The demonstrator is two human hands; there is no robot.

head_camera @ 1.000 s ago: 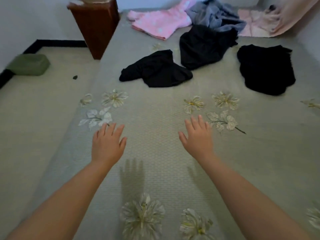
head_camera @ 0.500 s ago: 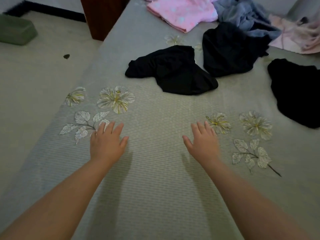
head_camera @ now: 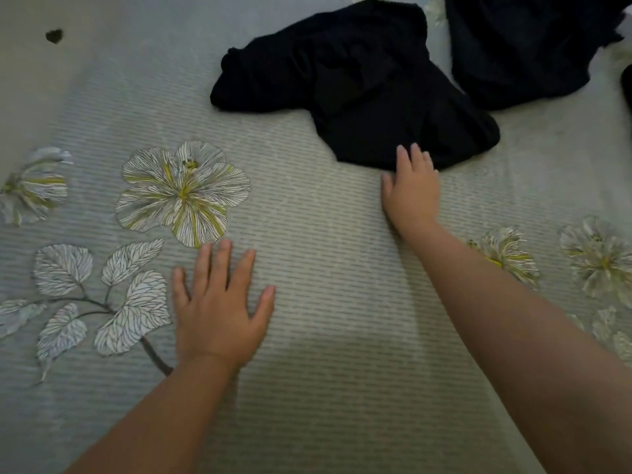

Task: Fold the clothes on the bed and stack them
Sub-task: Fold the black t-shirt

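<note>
A crumpled black garment (head_camera: 359, 80) lies on the grey-green bed sheet (head_camera: 325, 302) at the upper middle. My right hand (head_camera: 412, 189) reaches forward with its fingers spread; the fingertips touch the garment's near edge without gripping it. My left hand (head_camera: 217, 306) is flat and open over the bare sheet, to the lower left of the garment and apart from it. A second dark garment (head_camera: 519, 46) lies at the top right, just behind the first.
The sheet carries printed white and yellow flowers (head_camera: 184, 193) and leaves (head_camera: 102, 295). The bed's left edge runs along the upper left, with floor (head_camera: 30, 70) beyond it and a small dark speck (head_camera: 54, 35) there. Another black cloth edge (head_camera: 627, 83) shows at far right.
I have leaned forward and the view has closed in on the black garment. My right hand has moved ahead onto its near edge. My left hand stays back on the sheet.
</note>
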